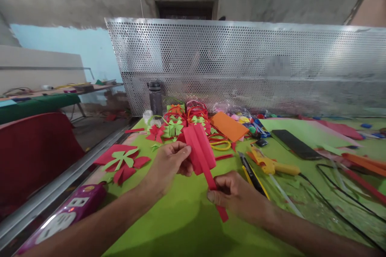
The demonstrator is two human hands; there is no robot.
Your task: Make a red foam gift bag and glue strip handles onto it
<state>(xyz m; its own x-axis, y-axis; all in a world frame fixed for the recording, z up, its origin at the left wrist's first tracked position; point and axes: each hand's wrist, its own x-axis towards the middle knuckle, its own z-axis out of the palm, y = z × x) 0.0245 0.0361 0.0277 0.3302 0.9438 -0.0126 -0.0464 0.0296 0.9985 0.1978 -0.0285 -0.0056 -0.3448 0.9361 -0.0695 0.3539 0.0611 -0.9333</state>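
My left hand point(175, 158) pinches the left edge of a folded red paper piece point(194, 148), held up above the green tabletop. A narrow red paper strip point(208, 172) runs across the front of that piece and hangs down to the right. Lower on this strip, my right hand point(232, 192) has thumb and fingers closed round it, with the strip's end sticking out below. Right of my right hand lie a utility knife point(252, 174) and a yellow glue gun point(267, 162). Red and green paper cut-outs point(122, 160) rest to the left of my left hand.
Small decorated paper baskets point(197, 114) stand at the back beside a dark bottle point(155, 98). An orange sheet point(229, 125), a black phone point(297, 144) and a cable point(331, 209) lie to the right. A purple power strip point(66, 215) sits front left. A perforated metal panel point(241, 56) rises behind.
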